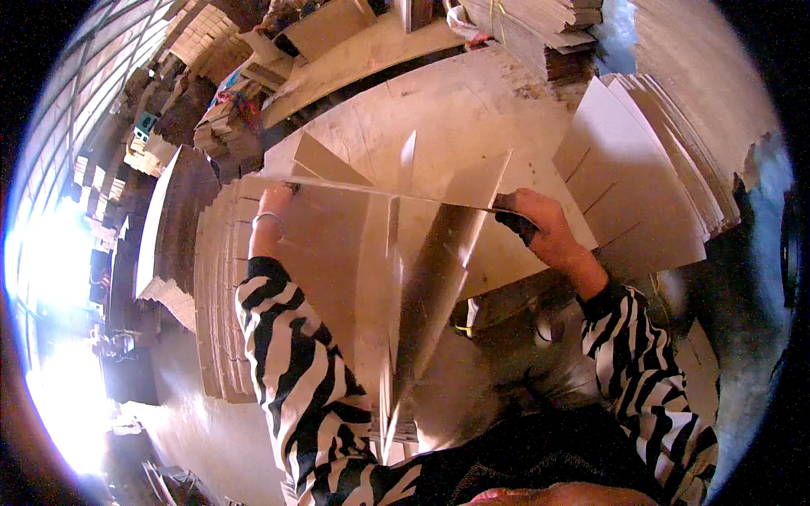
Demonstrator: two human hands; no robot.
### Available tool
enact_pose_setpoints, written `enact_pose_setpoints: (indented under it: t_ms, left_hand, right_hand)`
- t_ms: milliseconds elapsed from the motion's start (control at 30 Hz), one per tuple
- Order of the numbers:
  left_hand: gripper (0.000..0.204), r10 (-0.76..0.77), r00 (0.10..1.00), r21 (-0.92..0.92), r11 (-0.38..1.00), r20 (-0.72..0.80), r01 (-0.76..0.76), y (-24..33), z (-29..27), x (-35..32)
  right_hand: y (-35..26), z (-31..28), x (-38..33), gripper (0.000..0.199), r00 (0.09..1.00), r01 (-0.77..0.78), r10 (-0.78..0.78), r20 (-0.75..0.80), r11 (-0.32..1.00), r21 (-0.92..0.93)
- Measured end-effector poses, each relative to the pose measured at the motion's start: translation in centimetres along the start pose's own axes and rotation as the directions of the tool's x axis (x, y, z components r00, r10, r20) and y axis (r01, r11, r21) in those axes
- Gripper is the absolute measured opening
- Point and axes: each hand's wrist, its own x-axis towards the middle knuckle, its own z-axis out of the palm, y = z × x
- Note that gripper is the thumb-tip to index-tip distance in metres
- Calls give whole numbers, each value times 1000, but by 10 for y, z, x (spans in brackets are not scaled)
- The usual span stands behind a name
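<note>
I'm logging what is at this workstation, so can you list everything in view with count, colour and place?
thin pale wooden veneer sheet: one, light tan, held up at centre, gripped at both top corners
stack of veneer sheets: one tall pile, tan, under the left arm
fanned veneer sheets: one spread pile, pale cream, at right
large flat plywood board: one, beige, behind the held sheet
bundled wood strips: one stack, grey-brown, top right
wooden boards: several, tan, top centre
bright windows: a row, white glare, far left
left hand: bare, on the sheet's top left edge
right hand: bare, on the top right edge
striped sleeves: two, black and white
</note>
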Motion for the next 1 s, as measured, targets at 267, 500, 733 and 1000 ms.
enact_pose_setpoints:
  t_ms: [267,500,733,1000]
  left_hand:
    - [32,-246,893,-790,418,377,448,57,40,-46]
    - [36,-209,906,-808,409,369,424,105,42,-76]
    - [37,-263,887,-772,437,381,461,85,57,-58]
    - [37,-263,883,-900,99,388,425,69,101,-35]
  right_hand:
    - [0,-14,-3,20,996,54,-54,-74,999,-2]
    - [10,-11,-13,21,994,53,-56,-90,998,-34]
    - [11,-25,-22,28,999,17,-21,-39,996,-84]
    - [11,-25,-24,31,992,93,-105,-76,984,-152]
